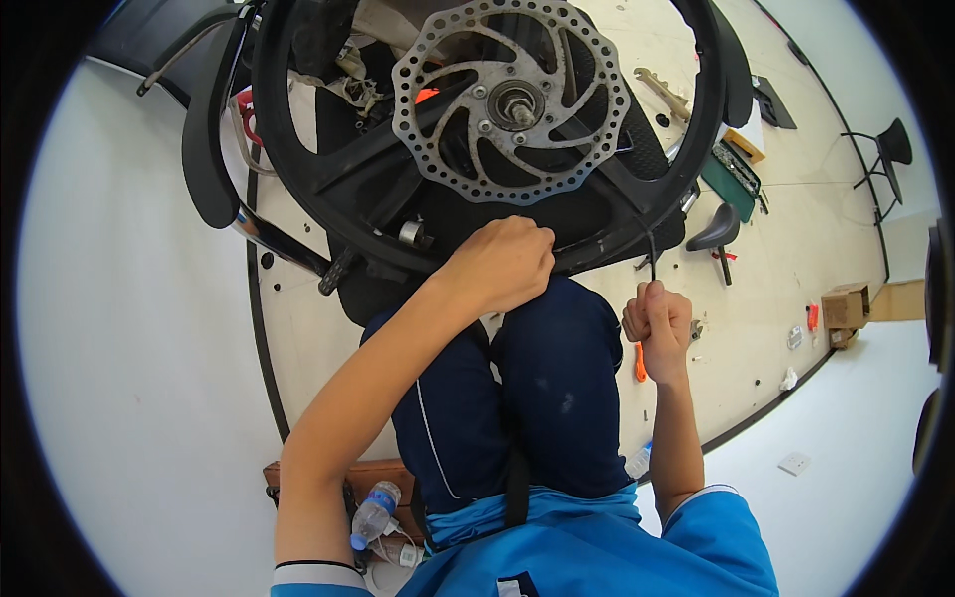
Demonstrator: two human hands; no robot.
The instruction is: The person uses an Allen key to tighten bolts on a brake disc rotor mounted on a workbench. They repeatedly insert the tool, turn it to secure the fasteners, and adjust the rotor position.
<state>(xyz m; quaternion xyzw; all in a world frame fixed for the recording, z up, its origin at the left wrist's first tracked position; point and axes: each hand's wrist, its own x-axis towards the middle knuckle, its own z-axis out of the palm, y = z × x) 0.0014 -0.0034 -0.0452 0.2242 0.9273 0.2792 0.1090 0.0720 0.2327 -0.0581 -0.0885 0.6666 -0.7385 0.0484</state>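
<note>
At the near edge of the black seat (572, 223), the curled left hand (505, 261) touches the black spoked wheel (363, 171), fingertips hidden. The right hand (660, 318) clenches a thin dark rod (653, 261).

Both arms (333, 423) reach forward, hands curled
I see the left hand (504, 263) bent, knuckles up, forearm (390, 350) slanting inward; the right hand (661, 323) is fisted, thumb (656, 298) uppermost.

We record a black surface (652, 151) beneath the wheel (516, 107), beyond the left hand (504, 264). On the pale floor (786, 234) we find a dark saddle (714, 230) and green tool case (731, 182) beyond the right hand (661, 326), an orange item (640, 363) on its near side, a cardboard box (846, 305) well rightward.
</note>
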